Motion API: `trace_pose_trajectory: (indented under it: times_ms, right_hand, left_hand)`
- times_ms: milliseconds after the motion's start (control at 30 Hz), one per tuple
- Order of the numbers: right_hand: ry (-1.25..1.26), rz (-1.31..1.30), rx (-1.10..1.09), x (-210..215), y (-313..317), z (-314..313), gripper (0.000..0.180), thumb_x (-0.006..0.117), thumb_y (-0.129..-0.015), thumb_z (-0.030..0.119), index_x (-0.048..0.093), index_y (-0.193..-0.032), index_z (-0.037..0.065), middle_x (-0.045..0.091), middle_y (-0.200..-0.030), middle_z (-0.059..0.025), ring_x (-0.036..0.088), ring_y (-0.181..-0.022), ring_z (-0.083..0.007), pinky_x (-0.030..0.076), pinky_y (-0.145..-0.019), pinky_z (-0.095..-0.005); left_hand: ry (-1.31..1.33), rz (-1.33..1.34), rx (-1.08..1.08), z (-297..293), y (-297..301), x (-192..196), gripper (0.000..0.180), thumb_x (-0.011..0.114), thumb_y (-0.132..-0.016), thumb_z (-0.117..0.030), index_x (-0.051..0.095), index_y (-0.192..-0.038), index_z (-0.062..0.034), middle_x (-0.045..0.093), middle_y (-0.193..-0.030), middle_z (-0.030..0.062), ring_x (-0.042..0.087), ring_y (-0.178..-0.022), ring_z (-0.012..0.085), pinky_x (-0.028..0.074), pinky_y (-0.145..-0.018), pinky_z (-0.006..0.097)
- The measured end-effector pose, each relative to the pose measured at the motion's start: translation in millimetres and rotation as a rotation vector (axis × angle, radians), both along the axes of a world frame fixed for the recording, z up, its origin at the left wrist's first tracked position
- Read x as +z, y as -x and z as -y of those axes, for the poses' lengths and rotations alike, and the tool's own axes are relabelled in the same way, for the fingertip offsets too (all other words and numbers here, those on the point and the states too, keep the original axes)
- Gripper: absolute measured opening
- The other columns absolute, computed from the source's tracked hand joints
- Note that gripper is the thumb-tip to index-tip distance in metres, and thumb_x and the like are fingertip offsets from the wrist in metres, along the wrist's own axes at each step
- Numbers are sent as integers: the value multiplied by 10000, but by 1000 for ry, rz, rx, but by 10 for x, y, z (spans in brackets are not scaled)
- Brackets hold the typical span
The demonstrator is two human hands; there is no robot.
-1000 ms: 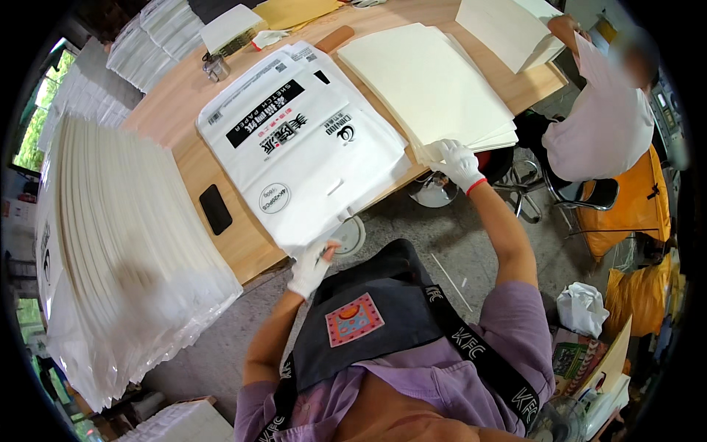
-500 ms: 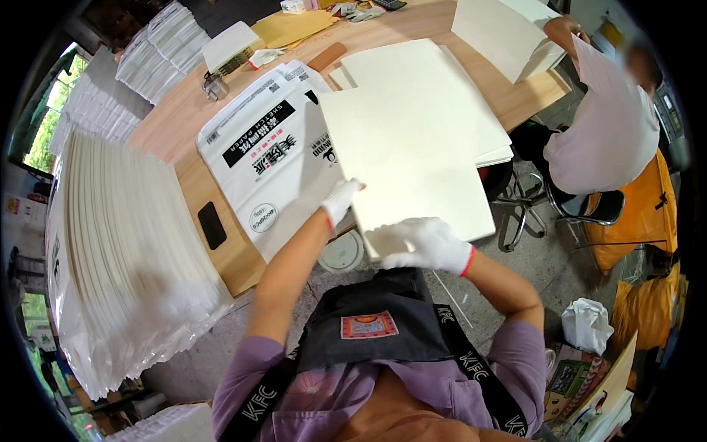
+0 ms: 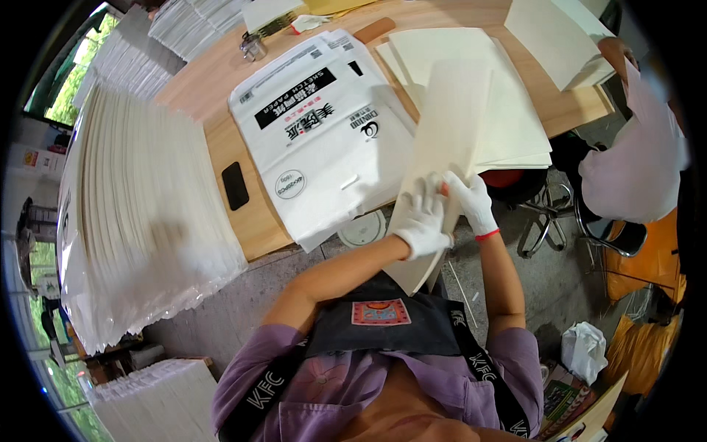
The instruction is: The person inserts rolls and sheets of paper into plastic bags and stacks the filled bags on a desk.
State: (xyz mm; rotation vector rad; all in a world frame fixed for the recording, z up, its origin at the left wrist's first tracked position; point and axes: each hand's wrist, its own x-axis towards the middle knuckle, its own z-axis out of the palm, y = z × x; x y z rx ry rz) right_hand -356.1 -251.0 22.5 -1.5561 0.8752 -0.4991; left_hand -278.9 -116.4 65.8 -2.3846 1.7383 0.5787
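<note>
At the near edge of the table (image 3: 259, 228): from afar I see the bent paper (image 3: 451, 132), its far end covering part of the paper stack (image 3: 515, 121).
Left hand (image 3: 421, 227): the fingers lie somewhat spread on the paper; I cannot tell whether they grip.
Right hand (image 3: 475, 202): the fingers are closed upon its right edge.
Left side: white bags (image 3: 317, 151), then a black phone (image 3: 236, 186).

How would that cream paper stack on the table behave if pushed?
The cream paper stack would probably slide apart, since its sheets lie staggered. It seems unlikely to tip, lying flat on the wooden table.
</note>
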Motion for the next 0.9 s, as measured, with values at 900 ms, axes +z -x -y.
trace_pose_trajectory:
  times_ms: [900]
  right_hand:
    - [1240,-840,1003,1100,17,-655,113,638,-776,183,657,-786,71,643,-729,-89,687,-676,-261,520,-473,-373]
  left_hand:
    - [984,-1306,568,-704,-3113,392,249,518,-966,-73,555,-1212,-73,668,-968,36,624,-870,100,529,-719,260]
